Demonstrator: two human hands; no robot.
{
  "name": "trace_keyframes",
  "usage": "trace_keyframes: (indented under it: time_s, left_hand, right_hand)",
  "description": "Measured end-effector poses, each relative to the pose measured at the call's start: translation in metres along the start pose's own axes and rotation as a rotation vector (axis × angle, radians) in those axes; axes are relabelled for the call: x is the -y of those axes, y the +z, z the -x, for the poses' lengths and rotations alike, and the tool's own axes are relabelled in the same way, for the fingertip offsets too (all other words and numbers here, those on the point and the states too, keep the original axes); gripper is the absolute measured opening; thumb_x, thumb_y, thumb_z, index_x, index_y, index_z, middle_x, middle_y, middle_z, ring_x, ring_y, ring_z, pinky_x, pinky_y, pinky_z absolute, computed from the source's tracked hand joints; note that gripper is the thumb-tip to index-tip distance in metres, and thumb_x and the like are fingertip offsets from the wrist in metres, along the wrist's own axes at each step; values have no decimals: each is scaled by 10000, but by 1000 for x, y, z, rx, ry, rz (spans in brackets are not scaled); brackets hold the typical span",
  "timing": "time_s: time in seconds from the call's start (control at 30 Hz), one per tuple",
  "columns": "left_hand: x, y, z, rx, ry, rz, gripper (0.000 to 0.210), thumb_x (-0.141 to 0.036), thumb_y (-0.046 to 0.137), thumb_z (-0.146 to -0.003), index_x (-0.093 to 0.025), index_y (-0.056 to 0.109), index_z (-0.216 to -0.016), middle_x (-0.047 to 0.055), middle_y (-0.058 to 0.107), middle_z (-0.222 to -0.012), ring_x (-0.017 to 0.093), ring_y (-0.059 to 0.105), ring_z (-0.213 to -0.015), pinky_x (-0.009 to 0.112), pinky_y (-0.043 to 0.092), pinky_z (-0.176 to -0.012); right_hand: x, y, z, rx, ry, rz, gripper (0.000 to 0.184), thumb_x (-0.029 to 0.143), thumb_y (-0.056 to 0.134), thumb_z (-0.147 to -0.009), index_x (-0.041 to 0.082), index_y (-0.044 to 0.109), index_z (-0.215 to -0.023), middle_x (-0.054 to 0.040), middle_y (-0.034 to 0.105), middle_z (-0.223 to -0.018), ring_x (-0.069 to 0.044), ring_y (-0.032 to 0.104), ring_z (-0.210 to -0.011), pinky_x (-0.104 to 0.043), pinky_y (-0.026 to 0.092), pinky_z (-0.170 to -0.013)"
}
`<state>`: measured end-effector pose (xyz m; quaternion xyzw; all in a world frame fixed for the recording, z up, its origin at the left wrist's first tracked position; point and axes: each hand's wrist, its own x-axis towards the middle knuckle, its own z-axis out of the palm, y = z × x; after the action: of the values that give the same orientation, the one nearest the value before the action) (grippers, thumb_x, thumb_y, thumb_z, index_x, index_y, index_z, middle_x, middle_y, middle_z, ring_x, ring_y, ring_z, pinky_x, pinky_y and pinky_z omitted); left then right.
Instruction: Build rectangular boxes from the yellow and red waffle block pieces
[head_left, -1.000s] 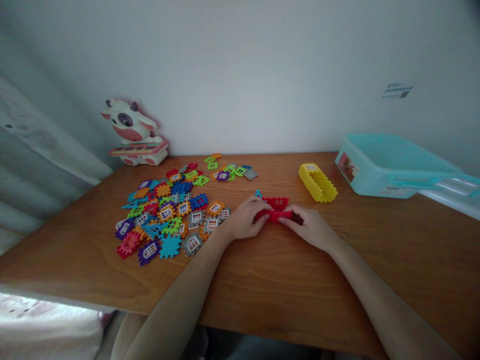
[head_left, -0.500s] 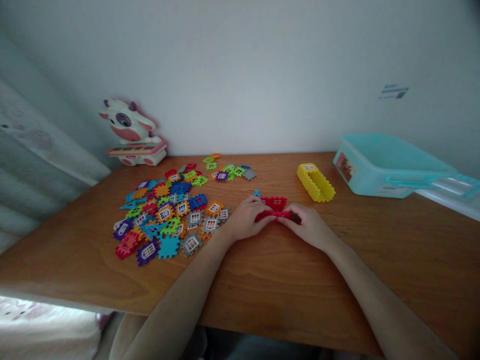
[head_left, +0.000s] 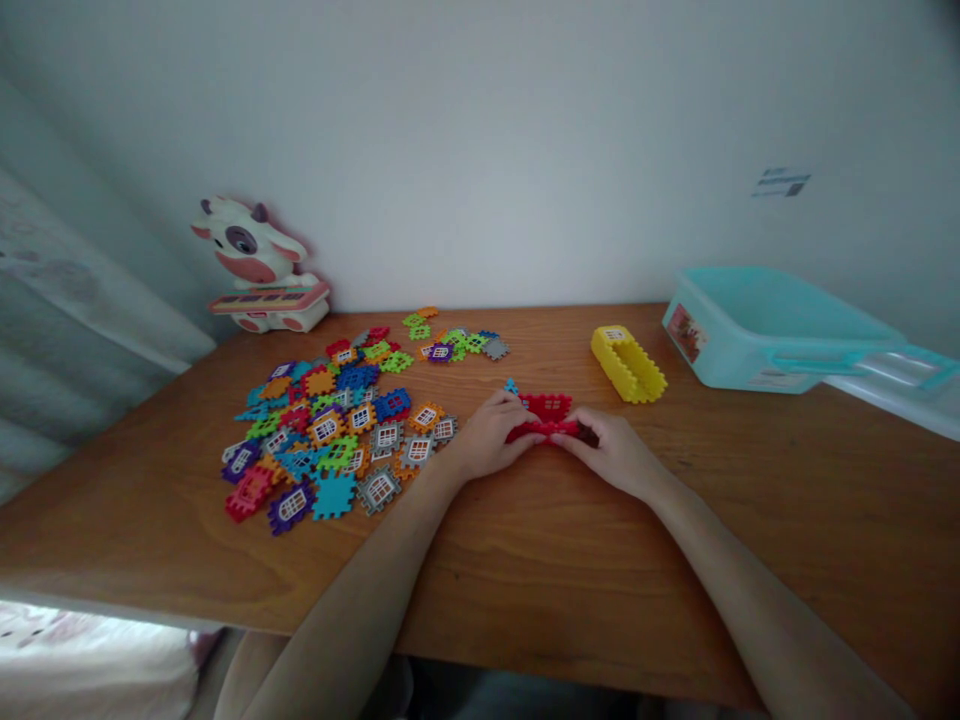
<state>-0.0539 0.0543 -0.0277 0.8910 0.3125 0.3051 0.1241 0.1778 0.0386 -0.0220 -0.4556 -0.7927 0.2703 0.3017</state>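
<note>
1. One red toothed assembly [head_left: 553, 428] is low over the worktop [head_left: 525, 580], near its middle; the long axis goes sideways, from hand to hand, roughly parallel to the wall.
2. At its far side one red panel [head_left: 546, 405] with window holes faces the person; whether the two are joined, I cannot tell.
3. The assembly lies between the left hand [head_left: 491, 437] and the right hand [head_left: 611, 450]. Each grip is clamped on it, one per end, with the thumbs close together on the near side.
4. Just beyond the left fingers I see a small blue piece [head_left: 511, 386].
5. To the right stands one yellow assembly [head_left: 628, 365], its long axis slanting from the wall towards the near right.
6. Leftward spreads a pile of toothed pieces [head_left: 326, 428], too overlapped for counting.
7. Farther out: one turquoise box [head_left: 735, 350], one cow toy [head_left: 255, 265].
</note>
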Motion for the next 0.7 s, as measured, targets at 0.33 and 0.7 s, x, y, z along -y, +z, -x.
trace_keyframes:
  time_s: [0.33,0.7]
  left_hand:
    - [-8,-1,0,102,49,-90,350,-256,534,-980,-157,537,-1315,143,623,-1227,279,502,-1174,482,437,-1062]
    - [-10,2,-2,66,32,-112,175,-255,535,-989,-167,655,-1081,87,701,-1056,250,564,-1075,404,466,-1017]
  right_hand:
    - [-2,5,0,-37,-24,3,207,392,628,-928,221,658,-815,-17,690,-772,-191,598,-684,-308,449,-647]
    - [-12,-9,-1,70,-176,119,90,313,651,-921,239,702,-930,-74,682,-1017,-239,653,-954,-391,532,-880]
